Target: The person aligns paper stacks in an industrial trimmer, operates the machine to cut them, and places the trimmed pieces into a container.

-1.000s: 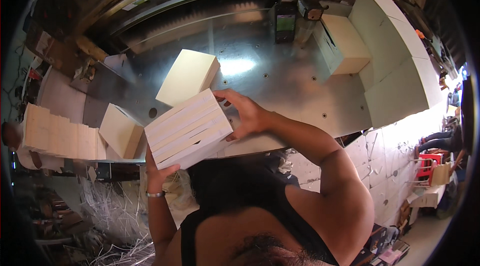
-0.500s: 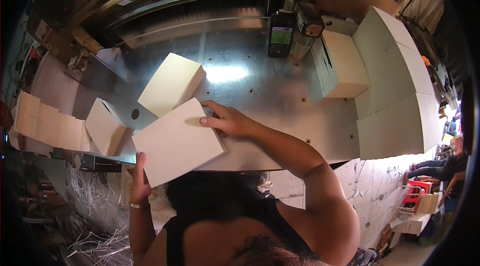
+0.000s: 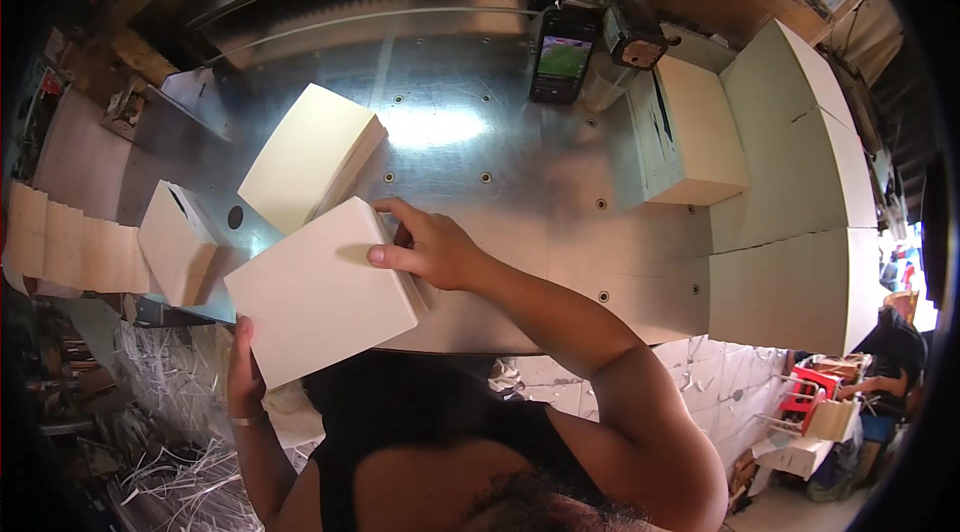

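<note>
A thick stack of white paper [image 3: 318, 297] is held tilted between my two hands over the front edge of the metal table. My left hand [image 3: 245, 367] grips its near left corner, thumb on top and fingers hidden underneath. At the far right side, my right hand [image 3: 430, 250] clasps the edge, its thumb lying on the top sheet. Just beyond it, a cream paper block [image 3: 310, 154] lies on the table. Left of that stands a smaller paper block [image 3: 180, 244] with a dark slit on its upper side.
Large paper piles [image 3: 785, 167] line the right side, with another paper block [image 3: 690, 132] beside them. A phone [image 3: 562, 57] stands upright at the back. Rippled paper stacks [image 3: 80, 242] sit far left. Paper shreds [image 3: 200, 477] cover the floor lower left. Another person [image 3: 890, 362] sits far right.
The whole view has shifted a little, so the table's left part sits further left. Both hands keep their hold on the paper stack, which shows little movement against the table.
</note>
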Tool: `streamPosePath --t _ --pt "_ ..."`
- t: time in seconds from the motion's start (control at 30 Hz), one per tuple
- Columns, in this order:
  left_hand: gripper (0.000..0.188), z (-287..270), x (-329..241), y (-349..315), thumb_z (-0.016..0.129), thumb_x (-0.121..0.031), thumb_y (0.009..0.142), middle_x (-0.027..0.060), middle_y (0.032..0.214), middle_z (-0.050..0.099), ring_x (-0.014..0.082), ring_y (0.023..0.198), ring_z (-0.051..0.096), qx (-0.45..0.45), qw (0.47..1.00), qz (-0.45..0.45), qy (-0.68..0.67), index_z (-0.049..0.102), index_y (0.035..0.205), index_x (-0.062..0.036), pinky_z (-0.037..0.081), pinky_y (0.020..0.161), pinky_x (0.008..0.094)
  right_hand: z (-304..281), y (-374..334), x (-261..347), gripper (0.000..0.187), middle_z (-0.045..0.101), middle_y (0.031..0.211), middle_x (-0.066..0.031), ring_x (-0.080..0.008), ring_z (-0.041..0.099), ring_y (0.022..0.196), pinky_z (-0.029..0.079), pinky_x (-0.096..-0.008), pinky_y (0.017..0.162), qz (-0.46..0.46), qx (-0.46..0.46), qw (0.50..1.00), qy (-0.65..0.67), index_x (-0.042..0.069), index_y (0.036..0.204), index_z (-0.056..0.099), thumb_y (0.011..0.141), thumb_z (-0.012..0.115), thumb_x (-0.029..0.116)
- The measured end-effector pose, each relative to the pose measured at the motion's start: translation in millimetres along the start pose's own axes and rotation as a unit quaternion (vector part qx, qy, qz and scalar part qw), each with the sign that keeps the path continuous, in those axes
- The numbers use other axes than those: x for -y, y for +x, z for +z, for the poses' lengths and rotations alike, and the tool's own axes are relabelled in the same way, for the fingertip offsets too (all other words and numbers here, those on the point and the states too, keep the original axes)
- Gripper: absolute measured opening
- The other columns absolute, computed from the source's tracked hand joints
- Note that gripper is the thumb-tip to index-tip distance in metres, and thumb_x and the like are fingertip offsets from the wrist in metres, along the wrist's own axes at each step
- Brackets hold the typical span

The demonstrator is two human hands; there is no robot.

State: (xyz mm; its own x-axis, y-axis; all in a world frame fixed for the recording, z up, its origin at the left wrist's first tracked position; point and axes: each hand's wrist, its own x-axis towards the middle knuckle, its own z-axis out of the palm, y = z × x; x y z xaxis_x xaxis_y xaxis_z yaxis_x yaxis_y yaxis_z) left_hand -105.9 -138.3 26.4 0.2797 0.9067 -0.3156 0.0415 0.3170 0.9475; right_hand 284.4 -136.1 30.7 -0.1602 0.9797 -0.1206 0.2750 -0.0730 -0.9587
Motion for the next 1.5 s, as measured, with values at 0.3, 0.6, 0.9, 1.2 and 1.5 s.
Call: streamPosePath --t 0.3,0.6,0.9,1.2,1.5 --pt "0.058 8 -6 -2 0.035 -0.036 0.112 0.0155 0.154 0.045 0.0247 0.142 0.045 -0.007 0.998 -0.024 -0.062 0.033 0.156 0.0029 0.035 0.117 0.0372 1 -1 -2 0.100 0.070 0.096 -0.0245 -0.0377 0.070 0.091 0.053 -0.0423 0.080 0.003 0.000 1.000 -0.003 0.002 0.145 0.048 0.077 0.064 0.073" --pt "0.057 -20 18 11 0.036 -0.042 0.111 0.0113 0.147 0.052 0.0214 0.134 0.052 -0.004 0.999 -0.004 -0.042 0.039 0.153 -0.0019 0.041 0.112 0.0362 0 -1 -1 0.092 0.070 0.095 -0.0220 -0.0351 0.069 0.087 0.052 -0.0414 0.077 -0.003 0.001 1.000 -0.002 0.005 0.146 0.049 0.081 0.063 0.069" --pt "0.062 28 -24 4 0.052 -0.036 0.105 0.0121 0.148 0.049 0.0225 0.138 0.048 0.051 0.997 0.046 -0.029 0.036 0.154 -0.0019 0.040 0.111 0.0377 3 -3 -2 0.079 0.067 0.093 -0.0160 -0.0232 0.065 0.081 0.050 -0.0353 0.072 0.019 0.020 0.998 0.052 0.006 0.148 0.047 0.091 0.062 0.059" --pt "0.065 33 -25 9 0.059 -0.039 0.101 0.0131 0.142 0.053 0.0208 0.129 0.053 0.083 0.995 0.035 -0.049 0.036 0.149 -0.0011 0.042 0.108 0.0368 11 -47 -8 0.074 0.067 0.105 -0.0178 -0.0203 0.065 0.090 0.051 -0.0329 0.079 -0.008 -0.023 0.990 0.141 0.006 0.155 0.032 0.096 0.060 0.041" --pt "0.092 112 -48 73 0.072 -0.051 0.089 0.0200 0.106 0.070 0.0251 0.103 0.066 0.310 0.931 0.009 0.194 0.026 0.154 -0.0039 0.048 0.094 0.0354 42 -202 -12 0.084 0.054 0.137 -0.0242 -0.0296 0.057 0.125 0.045 -0.0404 0.104 -0.037 -0.334 0.924 0.183 0.007 0.157 0.022 0.091 0.062 0.041"
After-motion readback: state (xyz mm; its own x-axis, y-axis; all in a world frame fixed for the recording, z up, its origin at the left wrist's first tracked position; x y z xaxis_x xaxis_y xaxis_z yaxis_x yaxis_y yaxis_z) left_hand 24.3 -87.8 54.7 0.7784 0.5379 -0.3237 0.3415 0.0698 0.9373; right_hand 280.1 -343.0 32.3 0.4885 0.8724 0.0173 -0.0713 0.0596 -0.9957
